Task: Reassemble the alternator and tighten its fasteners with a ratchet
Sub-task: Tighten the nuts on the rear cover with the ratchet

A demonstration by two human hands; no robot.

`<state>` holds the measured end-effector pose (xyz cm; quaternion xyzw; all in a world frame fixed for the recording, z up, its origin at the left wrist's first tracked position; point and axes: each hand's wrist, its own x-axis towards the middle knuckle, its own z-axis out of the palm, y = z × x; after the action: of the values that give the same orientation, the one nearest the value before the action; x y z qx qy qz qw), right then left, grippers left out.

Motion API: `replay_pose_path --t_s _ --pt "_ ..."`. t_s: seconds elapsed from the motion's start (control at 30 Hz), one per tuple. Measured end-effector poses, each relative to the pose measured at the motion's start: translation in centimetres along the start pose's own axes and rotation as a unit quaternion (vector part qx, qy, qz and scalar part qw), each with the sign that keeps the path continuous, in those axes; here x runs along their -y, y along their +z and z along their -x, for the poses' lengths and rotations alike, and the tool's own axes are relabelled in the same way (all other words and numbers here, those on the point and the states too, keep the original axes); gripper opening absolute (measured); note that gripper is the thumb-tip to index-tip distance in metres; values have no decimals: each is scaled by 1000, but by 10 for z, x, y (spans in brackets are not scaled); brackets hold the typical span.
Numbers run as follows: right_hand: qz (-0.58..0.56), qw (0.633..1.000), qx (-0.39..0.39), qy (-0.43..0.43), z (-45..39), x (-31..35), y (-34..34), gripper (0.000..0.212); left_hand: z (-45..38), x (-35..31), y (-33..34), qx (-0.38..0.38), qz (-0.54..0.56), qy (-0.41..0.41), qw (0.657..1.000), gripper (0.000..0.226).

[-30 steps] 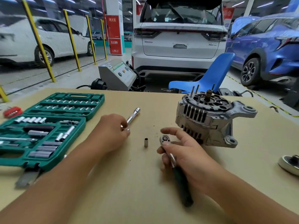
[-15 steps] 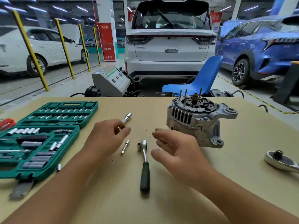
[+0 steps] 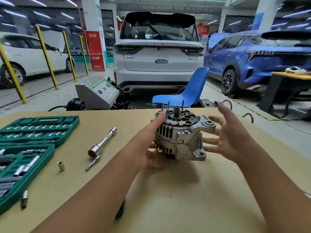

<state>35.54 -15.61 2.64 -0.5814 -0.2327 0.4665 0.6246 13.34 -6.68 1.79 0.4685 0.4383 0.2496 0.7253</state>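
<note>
- A green tool case lies open at the far left of the tan worktop. It is full of small silver sockets.
- A tiny socket lies by the near edge of the case.
- Next comes a short silver socket, standing up by itself on the worktop.
- Just to its right lies a little bit, and past that a long silver extension bar with a big socket on its near end.
- A dark handle peeks out from under the left arm. Most of it is hidden.
- The left hand holds the left side of the alternator. The thumb points up along its top edge, and the fingers curl in under its near side.
- The alternator sits in the middle of the worktop, shaft end up, with thin studs sticking up from its top.
- The right hand is wide open beside the alternator's right side. Its fingers are spread and reach near the mounting ear, holding nothing. I cannot tell if they touch it.
</note>
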Motion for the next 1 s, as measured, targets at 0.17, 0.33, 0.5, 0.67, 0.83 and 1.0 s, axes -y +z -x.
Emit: replay_pose_path --t_s 0.17,0.33,0.5,0.67,0.83,1.0 --pt "84 991 97 38 -15 -6 7 77 -23 8 -4 34 -19 57 998 50" --pt "133 979 152 -14 -15 -8 0 73 -24 10 -13 57 -42 93 993 51" --pt "99 965 245 1 -8 -17 -6 86 -16 18 -25 104 -22 116 988 64" --pt "91 961 263 -2 -3 -33 15 84 -10 27 -33 120 14 140 983 68" --pt "83 961 260 -40 2 -46 30 74 -1 32 -29 125 -13 196 972 77" --pt "76 962 253 -65 1 -50 31 73 4 32 -30 108 -46 248 962 72"
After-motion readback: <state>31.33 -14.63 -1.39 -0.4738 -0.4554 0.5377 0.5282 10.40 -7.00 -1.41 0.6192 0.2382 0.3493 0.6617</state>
